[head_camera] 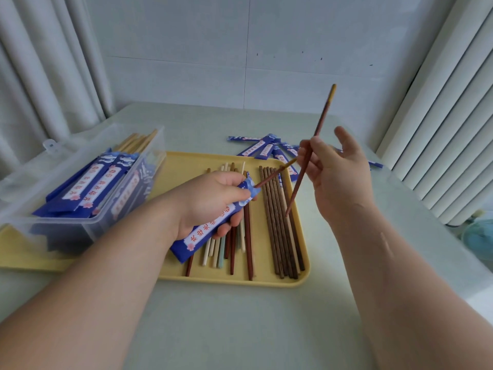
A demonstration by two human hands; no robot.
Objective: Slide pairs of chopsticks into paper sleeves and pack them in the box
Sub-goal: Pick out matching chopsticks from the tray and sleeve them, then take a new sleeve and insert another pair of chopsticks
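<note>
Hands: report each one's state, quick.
Left hand: grips blue paper sleeve with inserted chopstick.
Right hand: pinches reddish-brown chopstick.

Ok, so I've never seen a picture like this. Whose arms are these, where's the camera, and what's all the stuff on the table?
There is no machine here. This is one picture from a wide-angle camera worn on a person's head, looking down at their own two bare hands. The left hand grips a blue paper sleeve with one reddish chopstick poking out of its open end. The right hand pinches a second reddish chopstick, raised in the air and not yet in the sleeve. Below them lies a yellow tray holding loose chopsticks in several colours. To the left stands a clear plastic box with packed sleeves inside. More blue sleeves lie on the pale table behind the tray.
</note>
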